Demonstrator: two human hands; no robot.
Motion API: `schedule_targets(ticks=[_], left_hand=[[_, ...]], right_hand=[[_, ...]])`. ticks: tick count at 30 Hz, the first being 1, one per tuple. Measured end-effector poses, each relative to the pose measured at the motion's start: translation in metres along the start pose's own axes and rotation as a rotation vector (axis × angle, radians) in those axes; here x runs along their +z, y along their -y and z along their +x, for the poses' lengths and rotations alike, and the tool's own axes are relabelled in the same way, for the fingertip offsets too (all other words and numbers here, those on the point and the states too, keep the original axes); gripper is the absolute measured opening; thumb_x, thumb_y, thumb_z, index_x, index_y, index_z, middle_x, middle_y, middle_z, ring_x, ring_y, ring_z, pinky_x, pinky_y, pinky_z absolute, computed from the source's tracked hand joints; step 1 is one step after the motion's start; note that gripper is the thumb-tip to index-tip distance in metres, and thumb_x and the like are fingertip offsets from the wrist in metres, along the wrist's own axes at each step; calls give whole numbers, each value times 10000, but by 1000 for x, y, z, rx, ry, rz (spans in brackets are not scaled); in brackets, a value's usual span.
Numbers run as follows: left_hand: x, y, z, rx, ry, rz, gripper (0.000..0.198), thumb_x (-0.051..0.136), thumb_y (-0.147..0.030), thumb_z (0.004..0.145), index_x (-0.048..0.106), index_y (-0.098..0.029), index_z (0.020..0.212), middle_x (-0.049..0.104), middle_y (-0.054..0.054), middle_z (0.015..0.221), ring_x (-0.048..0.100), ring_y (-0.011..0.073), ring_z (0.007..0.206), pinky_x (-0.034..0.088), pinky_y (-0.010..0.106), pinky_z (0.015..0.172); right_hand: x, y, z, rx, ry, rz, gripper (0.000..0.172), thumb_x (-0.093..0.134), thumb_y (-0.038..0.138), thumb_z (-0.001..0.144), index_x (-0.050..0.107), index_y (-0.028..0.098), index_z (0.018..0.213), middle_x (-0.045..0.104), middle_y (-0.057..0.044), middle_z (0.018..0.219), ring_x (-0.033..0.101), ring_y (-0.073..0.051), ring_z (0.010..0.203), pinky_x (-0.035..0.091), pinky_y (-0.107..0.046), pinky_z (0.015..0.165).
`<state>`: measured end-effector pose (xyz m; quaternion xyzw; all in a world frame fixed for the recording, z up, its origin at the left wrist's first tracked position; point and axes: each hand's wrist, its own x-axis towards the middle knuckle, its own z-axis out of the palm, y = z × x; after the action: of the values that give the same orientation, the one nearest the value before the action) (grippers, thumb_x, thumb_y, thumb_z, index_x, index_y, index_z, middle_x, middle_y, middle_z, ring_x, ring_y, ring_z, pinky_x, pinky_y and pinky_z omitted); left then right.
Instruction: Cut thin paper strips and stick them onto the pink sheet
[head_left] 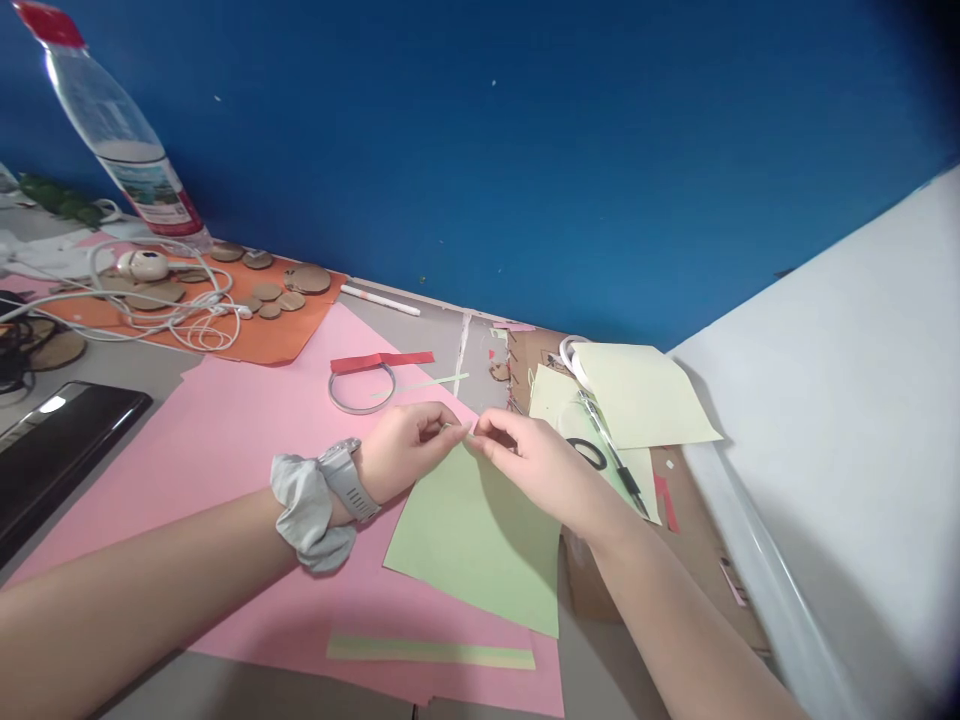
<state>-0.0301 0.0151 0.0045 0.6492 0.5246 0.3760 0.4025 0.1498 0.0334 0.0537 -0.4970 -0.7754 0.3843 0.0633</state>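
Observation:
My left hand (409,450) and my right hand (525,460) meet fingertip to fingertip over the far end of a light green sheet of paper (480,540). Both are closed in a pinch. A tiny pale bit shows between the fingertips; whether it is the sheet's edge or a separate scrap I cannot tell. The green sheet lies on large pink paper (247,450). Just beyond my left hand is a ring-shaped band (362,408) with a red paper strip (382,361) across its far side. A thin green strip (427,383) lies beside them.
Yellow and green strips (431,652) lie near the front edge. At right are a pen (611,455), black-handled scissors (586,453) and pale yellow paper (645,395). Leftward are a dark glossy case (67,455), white earphones (146,265), cardboard discs (307,278) and a bottle (124,140).

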Motion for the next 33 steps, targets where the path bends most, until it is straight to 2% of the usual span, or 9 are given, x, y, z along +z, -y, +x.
schedule_targets(ticks=[8,16,20,25,30,33], left_hand=[[1,5,2,8,2,-51,296,485,-392,872,581,-155,723,473,-46,587,355,77,524,297,206,485],[0,8,2,41,22,-47,315,442,-400,897,560,-169,718,443,-44,602,382,101,577,318,234,547],[1,9,2,5,41,-103,368,374,-421,921,500,-177,676,476,-29,624,426,107,583,358,241,557],[2,8,2,-61,42,-193,475,221,-483,944,502,-179,713,502,-5,627,469,116,558,404,247,532],[0,6,2,-65,15,-116,367,461,-503,863,482,-185,682,363,-60,543,339,89,497,298,215,463],[0,5,3,-50,23,-67,341,451,-462,872,491,-182,683,359,-60,562,332,89,517,293,211,481]], right_hand=[[2,5,-2,-10,-46,-41,241,362,401,937,437,242,774,432,51,654,322,-113,558,214,-238,502],[2,4,1,-20,-66,-70,219,386,376,929,440,241,765,440,52,637,328,-115,549,218,-238,505],[1,4,1,-26,-62,-67,252,387,399,929,427,233,744,426,54,624,335,-111,547,221,-237,503],[0,3,0,-7,-79,-67,276,377,422,929,451,229,746,435,49,621,334,-109,525,208,-244,489],[-1,1,0,-6,-69,-40,284,388,438,918,474,224,752,455,44,634,339,-108,529,224,-241,494],[-1,-1,1,-6,-37,-10,292,380,464,918,508,234,792,473,41,665,366,-110,546,227,-238,495]])
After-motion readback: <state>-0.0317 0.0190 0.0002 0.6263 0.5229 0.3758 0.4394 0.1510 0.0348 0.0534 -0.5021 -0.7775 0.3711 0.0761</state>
